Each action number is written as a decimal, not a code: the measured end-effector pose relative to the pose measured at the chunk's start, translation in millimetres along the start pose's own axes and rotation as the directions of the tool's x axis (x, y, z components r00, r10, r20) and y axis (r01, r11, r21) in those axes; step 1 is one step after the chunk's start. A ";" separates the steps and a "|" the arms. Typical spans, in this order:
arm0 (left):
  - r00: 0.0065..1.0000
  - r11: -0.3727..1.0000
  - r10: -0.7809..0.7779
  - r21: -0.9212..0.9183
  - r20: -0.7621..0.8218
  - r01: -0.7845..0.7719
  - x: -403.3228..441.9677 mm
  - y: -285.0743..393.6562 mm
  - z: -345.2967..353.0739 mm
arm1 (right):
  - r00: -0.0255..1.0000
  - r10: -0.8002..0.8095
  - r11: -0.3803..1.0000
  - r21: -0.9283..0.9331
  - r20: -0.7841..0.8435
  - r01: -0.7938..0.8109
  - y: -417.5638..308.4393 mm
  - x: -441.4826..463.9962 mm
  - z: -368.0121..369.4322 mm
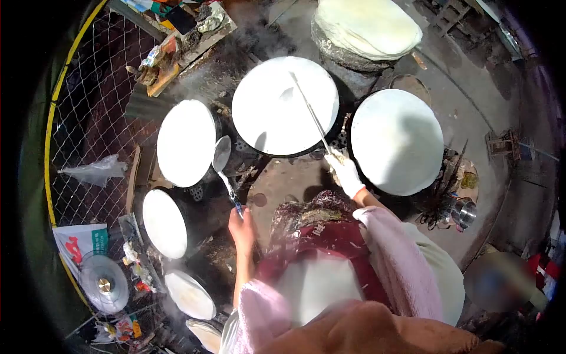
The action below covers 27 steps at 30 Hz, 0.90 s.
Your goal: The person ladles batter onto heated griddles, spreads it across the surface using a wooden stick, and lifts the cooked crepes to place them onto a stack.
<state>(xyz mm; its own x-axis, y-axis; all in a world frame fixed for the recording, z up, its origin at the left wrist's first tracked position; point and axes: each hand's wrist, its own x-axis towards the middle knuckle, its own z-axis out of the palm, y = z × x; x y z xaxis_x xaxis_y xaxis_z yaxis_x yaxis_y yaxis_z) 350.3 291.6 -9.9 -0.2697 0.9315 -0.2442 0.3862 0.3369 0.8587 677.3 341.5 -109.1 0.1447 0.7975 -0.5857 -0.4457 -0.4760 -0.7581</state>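
Observation:
My left hand [241,229] is bare and closed around the dark patterned handle of a metal ladle [221,154]. The ladle's bowl points away from me, beside the right edge of a white round sheet [186,143]. My right hand [346,175], in a white glove, grips a long thin stick [311,111]. That stick reaches out over a larger white round sheet [265,109] on a round griddle; I cannot tell whether its far end touches the surface. To the right of my gloved hand lies another white round [396,141], partly shaded.
A thick stack of pale flatbreads [368,26] stands at the far right. More rounds, one white [164,224] and one browned [190,295], curve down the left. Beyond them are a wire-mesh fence [88,76] and a fan [104,285]. A metal pot [463,213] sits at right.

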 end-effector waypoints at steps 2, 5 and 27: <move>1.000 1.000 0.000 0.003 0.005 0.000 -4.8 5.1 2.2 | 0.954 -0.274 0.942 -0.235 -0.122 0.240 8.7 24.8 -13.8; 1.000 1.000 -0.024 0.011 -0.015 0.024 -9.0 2.9 1.9 | 0.997 0.004 0.996 -0.084 -0.080 -0.011 -31.6 4.7 -16.3; 0.707 0.859 -0.134 -0.274 0.695 0.433 239.5 72.5 144.8 | 0.862 -0.459 0.814 -0.490 -0.213 0.312 86.4 -18.7 13.5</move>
<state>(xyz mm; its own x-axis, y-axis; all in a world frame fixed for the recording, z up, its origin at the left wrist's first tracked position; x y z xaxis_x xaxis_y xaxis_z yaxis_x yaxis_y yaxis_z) 441.5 559.0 -71.4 0.3705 0.7083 -0.6008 -0.0267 0.6547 0.7554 624.2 290.4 -159.8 0.5179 0.8271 -0.2185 0.1150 -0.3204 -0.9403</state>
